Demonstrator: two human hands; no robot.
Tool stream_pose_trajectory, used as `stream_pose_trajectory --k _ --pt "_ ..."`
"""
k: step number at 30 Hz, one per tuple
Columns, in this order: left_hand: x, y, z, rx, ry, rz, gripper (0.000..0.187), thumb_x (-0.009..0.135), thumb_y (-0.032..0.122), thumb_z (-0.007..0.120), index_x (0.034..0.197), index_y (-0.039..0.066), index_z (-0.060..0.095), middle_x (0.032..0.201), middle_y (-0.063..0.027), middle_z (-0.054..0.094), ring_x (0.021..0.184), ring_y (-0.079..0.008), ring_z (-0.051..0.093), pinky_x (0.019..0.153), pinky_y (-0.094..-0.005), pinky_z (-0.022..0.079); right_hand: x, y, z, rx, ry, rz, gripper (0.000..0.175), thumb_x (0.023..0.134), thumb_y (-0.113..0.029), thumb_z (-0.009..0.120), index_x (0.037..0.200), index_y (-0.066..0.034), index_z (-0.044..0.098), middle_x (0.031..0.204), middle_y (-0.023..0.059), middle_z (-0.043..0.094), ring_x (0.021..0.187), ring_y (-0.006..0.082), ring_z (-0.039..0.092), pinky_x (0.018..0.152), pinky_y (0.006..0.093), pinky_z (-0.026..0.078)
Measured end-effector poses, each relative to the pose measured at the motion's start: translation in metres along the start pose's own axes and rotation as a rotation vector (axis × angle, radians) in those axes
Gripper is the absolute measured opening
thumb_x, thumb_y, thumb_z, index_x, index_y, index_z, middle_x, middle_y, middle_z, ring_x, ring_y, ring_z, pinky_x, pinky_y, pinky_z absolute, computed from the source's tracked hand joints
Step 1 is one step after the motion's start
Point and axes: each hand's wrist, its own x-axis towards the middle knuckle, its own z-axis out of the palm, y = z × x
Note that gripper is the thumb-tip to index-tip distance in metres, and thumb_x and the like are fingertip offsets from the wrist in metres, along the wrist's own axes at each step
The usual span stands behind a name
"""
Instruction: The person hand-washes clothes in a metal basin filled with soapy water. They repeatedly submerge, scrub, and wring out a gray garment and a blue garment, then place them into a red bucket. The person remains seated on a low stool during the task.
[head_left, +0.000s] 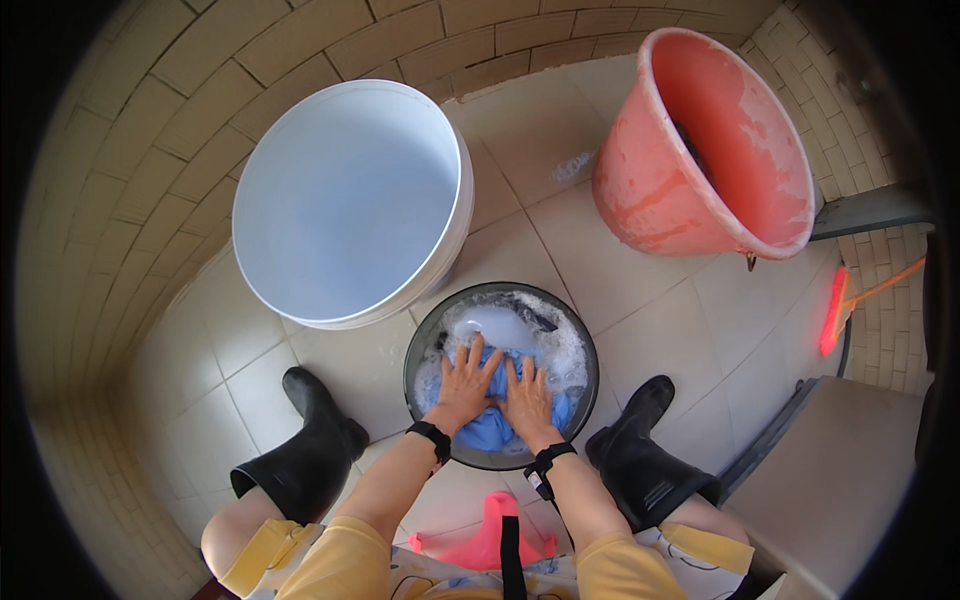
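Observation:
A dark round basin (409, 375) stands on the floor between the person's boots, holding sudsy water and wet cloth. My left hand (466, 382) presses with spread fingers on a blue cloth (487, 431) in the basin. Beside it, my right hand (527, 396) lies flat on the same cloth, its fingers slightly apart. The thumbs are close together. Beyond the fingertips a pale, rounded bulge (495, 324) rises from the foam, with a dark piece of cloth (536, 313) near it. Both wrists wear black straps. The lower parts of the cloth are hidden under water and suds.
A large white bucket (450, 225) stands at the upper left, a coral-red bucket (637, 202) at the upper right. Black rubber boots (300, 457) flank the basin. A pink plastic stool (491, 536) is below. An orange broom (836, 311) leans right. Tiled walls (300, 90) enclose the floor.

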Motion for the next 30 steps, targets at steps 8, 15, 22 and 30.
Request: stream_pose_trajectory --k 8,15,22,30 --pt "0.05 -0.022 0.015 -0.2 -0.147 -0.174 0.028 0.08 0.014 0.059 0.107 0.011 0.064 0.099 -0.02 0.069 0.096 -0.0362 0.066 0.082 -0.0462 0.053 0.056 0.038 0.008 0.046 -0.369 0.114 0.04 0.091 -0.031 0.047 0.117 -0.0039 0.061 0.117 0.0252 0.062 0.11 0.0401 0.058 0.091 0.0487 0.047" --pt "-0.005 -0.002 -0.066 -0.638 0.112 -0.029 0.03 0.076 0.011 0.069 0.105 0.003 0.066 0.097 -0.022 0.068 0.092 -0.0372 0.066 0.08 -0.0406 0.052 0.033 0.01 -0.065 0.387 0.036 -0.049 0.04 0.068 -0.008 0.075 0.104 0.0001 0.061 0.099 0.0195 0.062 0.1 0.0384 0.059 0.089 0.0413 0.047" --pt "-0.082 0.022 -0.103 -0.872 0.031 0.208 0.057 0.074 0.017 0.079 0.125 0.004 0.056 0.113 -0.0197 0.064 0.106 -0.0316 0.063 0.091 -0.0356 0.048 -0.031 -0.009 -0.15 0.637 -0.288 0.034 0.093 0.066 -0.035 0.085 0.142 -0.0077 0.038 0.124 0.0226 0.057 0.124 0.0393 0.048 0.104 0.042 0.038" --pt "-0.086 0.013 -0.027 -0.108 -0.049 0.053 0.119 0.057 0.046 0.088 0.153 0.024 0.02 0.157 -0.0221 0.01 0.144 -0.0451 0.014 0.105 -0.0689 0.027 -0.048 -0.017 -0.08 -0.249 -0.223 -0.082 0.099 0.064 -0.055 0.08 0.147 -0.0201 0.038 0.157 0.0204 0.014 0.143 0.0456 0.011 0.105 0.0733 0.016"
